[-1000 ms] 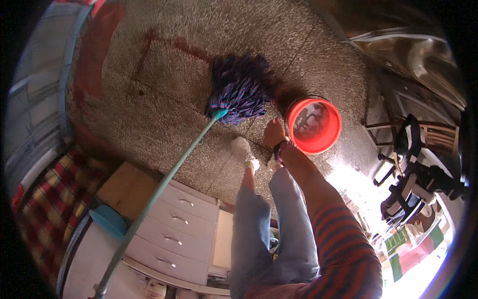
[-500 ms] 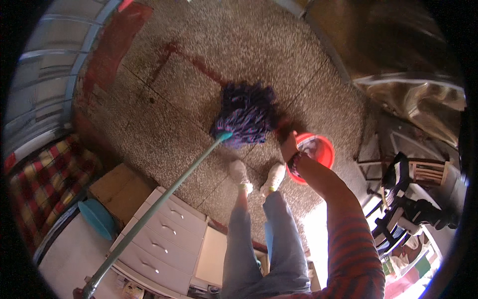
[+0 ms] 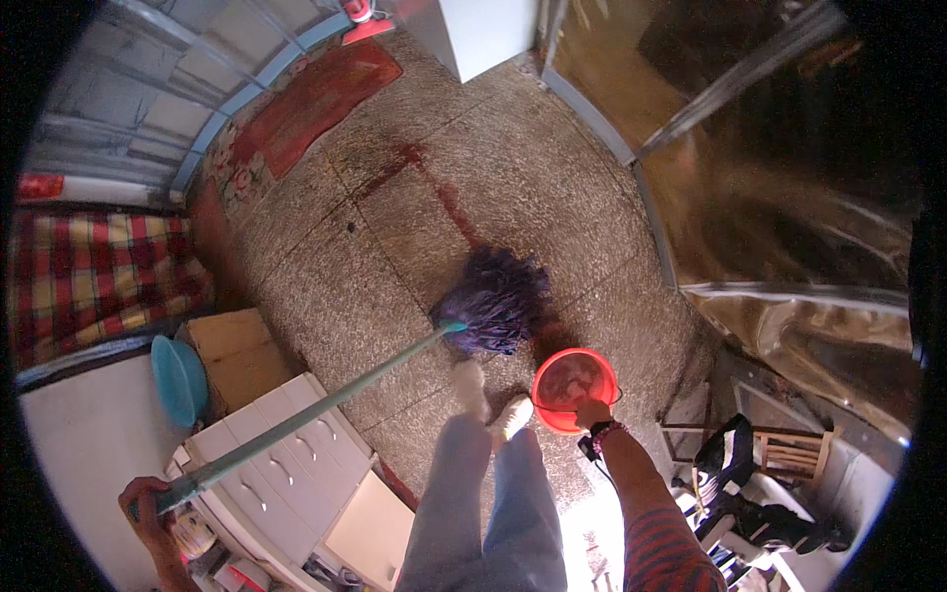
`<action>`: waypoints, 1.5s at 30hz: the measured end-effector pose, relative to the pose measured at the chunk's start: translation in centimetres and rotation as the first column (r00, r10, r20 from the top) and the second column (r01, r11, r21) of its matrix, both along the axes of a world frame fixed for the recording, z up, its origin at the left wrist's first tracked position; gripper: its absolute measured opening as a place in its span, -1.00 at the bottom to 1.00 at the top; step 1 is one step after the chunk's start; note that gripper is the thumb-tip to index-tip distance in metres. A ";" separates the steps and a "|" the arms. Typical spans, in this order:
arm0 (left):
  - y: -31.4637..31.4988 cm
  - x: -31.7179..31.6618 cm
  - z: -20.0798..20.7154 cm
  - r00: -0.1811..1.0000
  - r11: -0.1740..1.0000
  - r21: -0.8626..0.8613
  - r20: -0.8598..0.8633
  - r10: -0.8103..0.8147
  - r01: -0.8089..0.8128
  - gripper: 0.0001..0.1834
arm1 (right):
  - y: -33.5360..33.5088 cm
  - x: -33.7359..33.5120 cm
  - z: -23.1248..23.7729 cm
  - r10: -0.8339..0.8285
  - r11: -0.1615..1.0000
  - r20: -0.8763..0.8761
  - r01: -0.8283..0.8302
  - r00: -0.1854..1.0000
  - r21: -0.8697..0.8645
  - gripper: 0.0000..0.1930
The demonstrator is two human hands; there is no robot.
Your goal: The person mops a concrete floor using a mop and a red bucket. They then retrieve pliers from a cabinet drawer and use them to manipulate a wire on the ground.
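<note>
My left hand (image 3: 148, 498) is closed around the upper end of a green mop pole (image 3: 326, 400) at the lower left. The pole slants up to the mop's shaggy dark purple head (image 3: 498, 296), which lies on the floor ahead of my feet. With my right hand (image 3: 592, 412) I grip the thin handle of a red bucket (image 3: 562, 421). The bucket stands upright just right of my feet; what looks like murky liquid is inside. Whether its base touches the floor I cannot tell.
Left of me are a white drawer cabinet (image 3: 281, 459), a cardboard box (image 3: 235, 355), a blue basin (image 3: 180, 380) and checked cloth (image 3: 99, 276). A red mat (image 3: 326, 104) lies at the far left. Wooden chair slats (image 3: 787, 456) and clutter stand at right.
My right hand has gone from the bucket's left side to its handle at the near right. My left hand has come into view on the pole. My left foot is blurred by motion.
</note>
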State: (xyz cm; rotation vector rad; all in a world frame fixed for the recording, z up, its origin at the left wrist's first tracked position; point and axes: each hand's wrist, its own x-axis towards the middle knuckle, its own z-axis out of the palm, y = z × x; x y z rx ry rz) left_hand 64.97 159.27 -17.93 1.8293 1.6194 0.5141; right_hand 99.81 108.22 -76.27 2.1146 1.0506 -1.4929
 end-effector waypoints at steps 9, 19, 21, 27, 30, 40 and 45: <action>-0.8 8.5 1.0 0.996 0.993 -0.089 -0.047 -0.076 0.072 -0.88 | 7.8 10.8 9.7 0.045 0.969 0.009 -0.046 0.999 0.243 -0.81; -0.5 14.7 2.6 0.985 0.988 -0.152 -0.170 -0.033 0.007 -0.83 | 23.8 27.3 11.3 0.211 0.914 0.253 -0.283 0.944 0.291 -0.80; -1.6 14.5 2.1 0.982 0.996 0.086 -0.191 0.013 0.003 -0.84 | 29.6 29.1 12.1 0.231 0.930 0.243 -0.287 0.942 0.231 -0.80; -4.1 17.1 2.3 0.955 0.975 0.043 -0.194 0.224 -0.220 -0.85 | 39.8 40.6 7.0 0.181 0.762 0.140 -0.228 0.974 0.607 -0.80; -5.7 19.8 2.4 0.895 0.916 0.037 -0.200 0.398 -0.399 -0.83 | 45.1 42.6 5.7 0.219 0.830 0.284 -0.331 0.934 0.448 -0.81; -5.4 24.1 3.3 0.865 0.904 -0.043 -0.313 0.392 -0.425 -0.80 | 54.1 51.4 -0.8 0.397 0.829 0.178 -0.435 0.900 0.353 -0.84; -6.6 25.0 2.4 0.807 0.858 0.077 -0.308 0.505 -0.507 -0.81 | 53.7 51.2 -1.8 0.384 0.801 0.239 -0.451 0.892 0.394 -0.86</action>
